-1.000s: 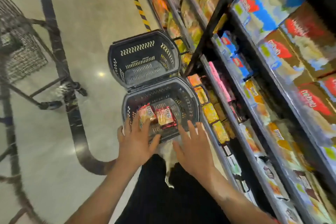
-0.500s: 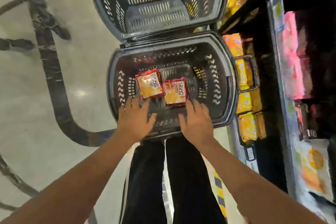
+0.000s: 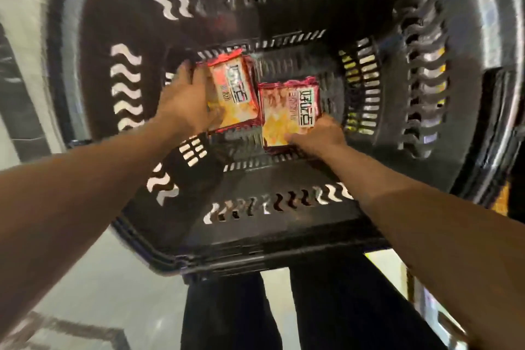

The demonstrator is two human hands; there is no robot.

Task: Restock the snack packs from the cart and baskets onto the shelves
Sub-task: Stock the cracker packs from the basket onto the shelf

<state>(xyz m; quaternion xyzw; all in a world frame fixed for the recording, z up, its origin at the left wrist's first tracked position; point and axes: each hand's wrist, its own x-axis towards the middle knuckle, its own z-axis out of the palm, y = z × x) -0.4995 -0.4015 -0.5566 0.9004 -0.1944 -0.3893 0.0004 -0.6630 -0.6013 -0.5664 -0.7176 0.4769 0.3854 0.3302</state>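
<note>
Two red-edged snack packs with orange-yellow fronts lie side by side on the floor of the black basket. The left hand grips the left pack along its left edge, while the right hand pinches the right pack at its near corner. Half a second ago both hands rested on the basket's near rim, off the packs.
</note>
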